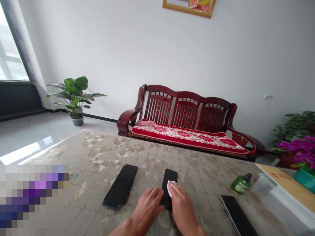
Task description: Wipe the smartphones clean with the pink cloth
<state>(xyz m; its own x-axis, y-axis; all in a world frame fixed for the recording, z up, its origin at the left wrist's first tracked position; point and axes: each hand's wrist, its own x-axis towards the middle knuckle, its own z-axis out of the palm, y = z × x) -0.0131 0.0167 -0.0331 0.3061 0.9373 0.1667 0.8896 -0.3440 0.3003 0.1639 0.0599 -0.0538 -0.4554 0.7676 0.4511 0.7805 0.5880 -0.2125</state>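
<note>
A black phone (169,179) lies face up in the middle of the table (98,154). My left hand (147,207) rests on the table against the phone's near left edge, fingers curled onto it. My right hand (182,206) presses a small white wipe (170,186) onto the phone's screen with its fingertips. A second, larger black phone (120,190) lies to the left, apart from both hands. A third black phone (237,214) lies at the right near the front edge.
A small green bottle (240,183) lies on its side at the right, beside a clear plastic box (263,186). A red wooden bench (184,127) stands behind the table. A blurred patch covers the lower left corner.
</note>
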